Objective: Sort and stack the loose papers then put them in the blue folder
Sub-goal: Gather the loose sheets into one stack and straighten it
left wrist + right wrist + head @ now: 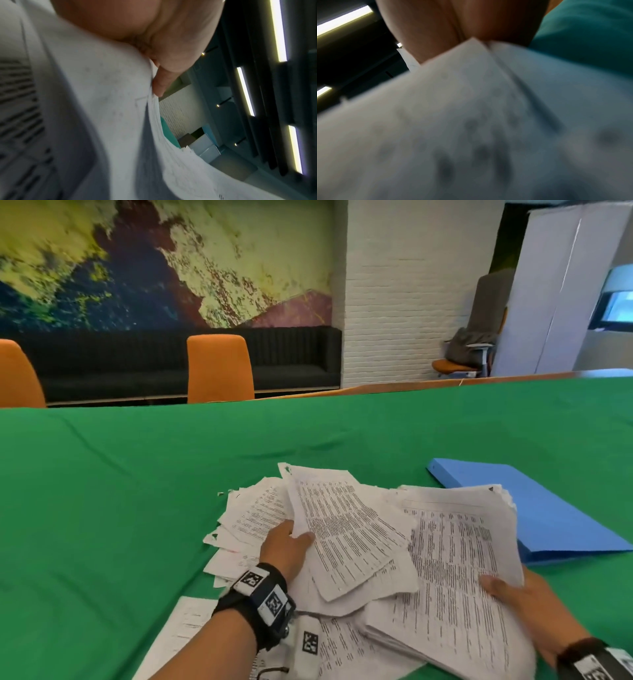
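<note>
A messy pile of printed white papers point(260, 518) lies on the green tablecloth point(137, 474) in front of me. My left hand point(291, 539) pinches a few printed sheets point(342, 529) at their left edge, thumb on top. In the left wrist view a finger point(159, 83) lies against the sheets' edge point(154, 108). My right hand point(513, 590) grips a thick stack of papers point(452, 559) at its right side, thumb on top. The right wrist view shows only blurred paper point(471, 121) under the palm. The closed blue folder point(534, 508) lies flat to the right, behind the stack.
A single sheet point(185, 625) lies near the table's front edge by my left forearm. Two orange chairs point(219, 368) stand behind the table's far edge, with a dark sofa point(294, 361) along the wall. Bare green cloth stretches to the left and beyond the papers.
</note>
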`<state>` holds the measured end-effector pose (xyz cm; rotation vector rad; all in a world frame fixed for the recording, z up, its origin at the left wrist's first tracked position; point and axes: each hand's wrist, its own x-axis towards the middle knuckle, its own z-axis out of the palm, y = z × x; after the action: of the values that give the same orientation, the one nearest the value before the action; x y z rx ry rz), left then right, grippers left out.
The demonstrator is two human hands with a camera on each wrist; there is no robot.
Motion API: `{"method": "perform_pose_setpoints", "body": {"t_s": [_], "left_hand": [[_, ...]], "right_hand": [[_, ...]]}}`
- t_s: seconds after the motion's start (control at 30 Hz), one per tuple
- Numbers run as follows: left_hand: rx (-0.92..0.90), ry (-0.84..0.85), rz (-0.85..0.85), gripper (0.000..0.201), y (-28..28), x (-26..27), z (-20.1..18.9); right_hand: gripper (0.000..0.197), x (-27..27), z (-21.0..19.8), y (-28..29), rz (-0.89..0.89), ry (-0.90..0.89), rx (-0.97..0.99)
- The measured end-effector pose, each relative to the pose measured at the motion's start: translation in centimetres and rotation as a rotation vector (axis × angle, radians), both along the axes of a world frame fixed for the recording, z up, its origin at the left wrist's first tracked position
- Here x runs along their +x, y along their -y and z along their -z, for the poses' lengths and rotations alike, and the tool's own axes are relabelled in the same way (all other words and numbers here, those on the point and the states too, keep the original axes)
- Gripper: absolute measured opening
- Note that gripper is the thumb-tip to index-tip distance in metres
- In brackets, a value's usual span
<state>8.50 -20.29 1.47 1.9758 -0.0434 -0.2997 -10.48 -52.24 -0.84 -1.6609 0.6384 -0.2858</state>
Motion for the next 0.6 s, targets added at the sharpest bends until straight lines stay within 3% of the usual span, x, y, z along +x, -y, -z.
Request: {"method": "perform_pose_setpoints", "body": {"t_s": [0.1,0.2,0.37,0.5,0.53,0.6], "left_hand": [[0.057,0.067,-0.009,0.021,0.4,-0.6,-0.3],[-0.01,0.078,-0.046,0.009,-1.6,-1.5,-2.2],[-0.042,0.028,0.021,0.032,-10.4,-4.3,-4.5],[-0.039,-0.018,-0.008,0.044,-14.9,-6.6,-4.1],[-0.09,-0.039,-0.042,0.042,-15.7,-6.5,-3.4],[-0.203,-0.093,-0.154,0.031,-17.0,-5.9,-2.2]], "right_hand": [[0.023,0.0,-0.2,-0.5,0.012,-0.009,0.011],[0.025,-0.2,-0.6,-0.5,0.008,-0.013,0.035],[0.032,-0.6,-2.2,0.0,0.071,0.096,0.167],[0.075,1.8,-4.6,0.4,0.045,0.205,0.346],[0.072,2.3,-5.7,-0.4,0.001,0.253,0.378],[0.043,3.3,-8.8,-3.7,-0.157,0.395,0.431]]}}
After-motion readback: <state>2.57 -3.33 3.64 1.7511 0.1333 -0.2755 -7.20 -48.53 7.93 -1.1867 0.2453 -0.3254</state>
